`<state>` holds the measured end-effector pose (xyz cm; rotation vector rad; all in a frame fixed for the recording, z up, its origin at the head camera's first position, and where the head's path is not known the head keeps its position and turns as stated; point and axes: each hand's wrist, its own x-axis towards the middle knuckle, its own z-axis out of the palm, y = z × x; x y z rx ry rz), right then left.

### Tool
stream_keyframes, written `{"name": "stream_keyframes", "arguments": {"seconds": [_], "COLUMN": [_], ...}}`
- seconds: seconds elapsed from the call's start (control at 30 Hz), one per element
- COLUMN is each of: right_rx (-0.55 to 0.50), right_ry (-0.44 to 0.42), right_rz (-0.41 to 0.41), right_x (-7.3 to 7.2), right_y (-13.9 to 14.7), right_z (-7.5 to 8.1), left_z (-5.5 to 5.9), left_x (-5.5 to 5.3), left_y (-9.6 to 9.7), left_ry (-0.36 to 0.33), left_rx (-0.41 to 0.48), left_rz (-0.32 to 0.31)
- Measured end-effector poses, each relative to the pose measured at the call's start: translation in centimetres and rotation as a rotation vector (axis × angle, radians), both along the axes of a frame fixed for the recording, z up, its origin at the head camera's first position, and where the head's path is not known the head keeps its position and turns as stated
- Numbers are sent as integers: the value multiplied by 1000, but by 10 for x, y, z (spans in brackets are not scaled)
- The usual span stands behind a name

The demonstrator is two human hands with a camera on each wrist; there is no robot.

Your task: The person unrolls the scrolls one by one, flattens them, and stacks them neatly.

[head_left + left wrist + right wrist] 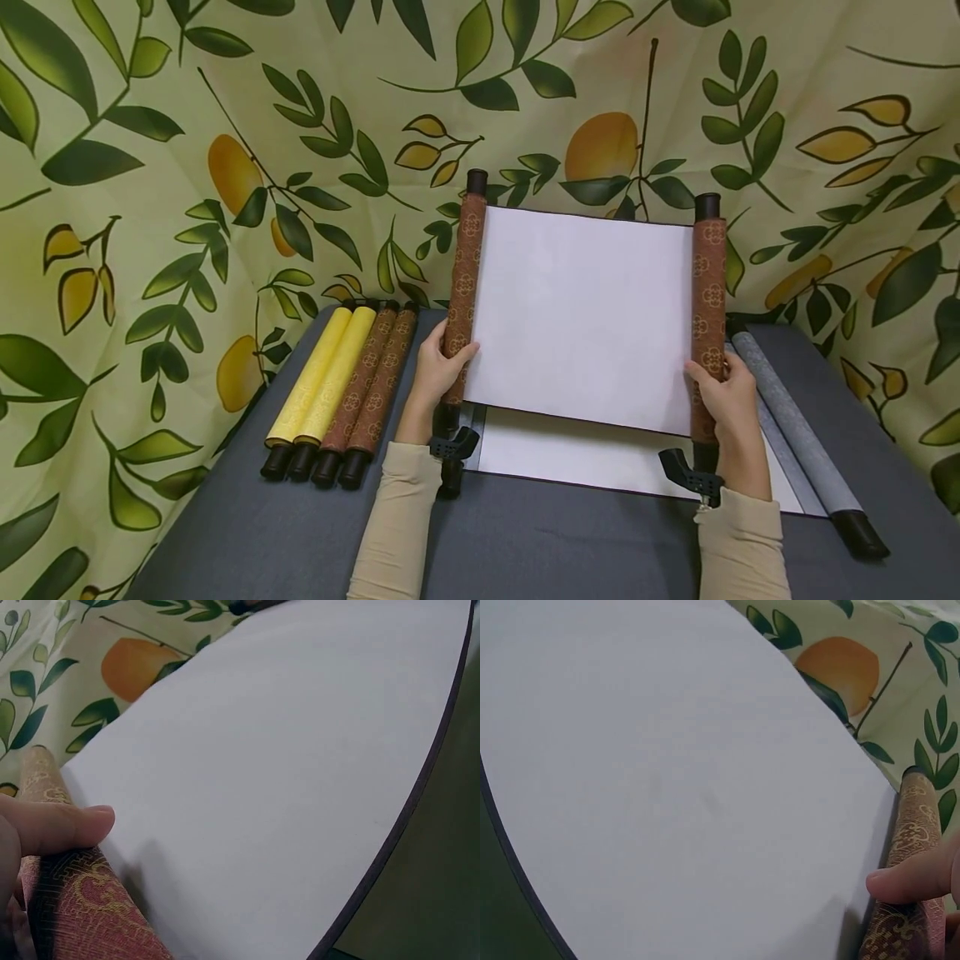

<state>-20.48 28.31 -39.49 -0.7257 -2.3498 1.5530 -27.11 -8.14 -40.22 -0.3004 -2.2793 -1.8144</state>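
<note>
A hanging scroll (pixel 585 317) in brown patterned cloth is held up, partly unrolled, its blank white sheet spread between two rolled ends with black knobs. My left hand (pixel 438 367) grips the left roll (pixel 466 275), thumb lying over the front at the sheet's edge; the left wrist view shows this thumb (pixel 71 827) up close. The right roll (pixel 708 292) is in the grip of my right hand (pixel 727 400), whose thumb (pixel 907 879) presses its front in the right wrist view. Fingers behind both rolls are mostly hidden.
Beneath the held scroll, a grey-blue scroll lies spread on the dark grey table (pixel 525 542), its white sheet (pixel 570 450) partly covered and its right roll (pixel 795 421) slanting. Two yellow scrolls (pixel 322 375) and two brown scrolls (pixel 375 383) lie rolled at left. Leaf-print cloth (pixel 300 208) hangs behind.
</note>
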Motion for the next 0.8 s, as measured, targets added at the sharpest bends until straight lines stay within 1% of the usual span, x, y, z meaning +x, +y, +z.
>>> {"name": "stream_keyframes", "arguments": {"seconds": [0.17,0.33,0.47,0.57,0.63,0.7,0.8], "right_rx": [12,33,18,-11,-24,-35,-43], "right_ry": [28,64,95,77,50,21,12], "right_rz": [-21,-65,-106,-115,-111,-102,-95], "right_x": [-2,-5,-7,-5,-4,-3,-3], "right_y": [-1,-1,-2,0,1,2,2], "right_z": [-1,-4,-6,-7,-7,-6,-4], "left_z": [3,4,2,-1,-3,-3,-3], "left_x": [1,2,1,1,1,0,-1], "left_y": [2,3,5,7,8,8,7], "left_ry": [-44,-91,-122,-125,-122,-113,-111], "left_rx": [7,23,24,9,-14,-39,-74], "left_rz": [1,29,62,101,128,147,163]}}
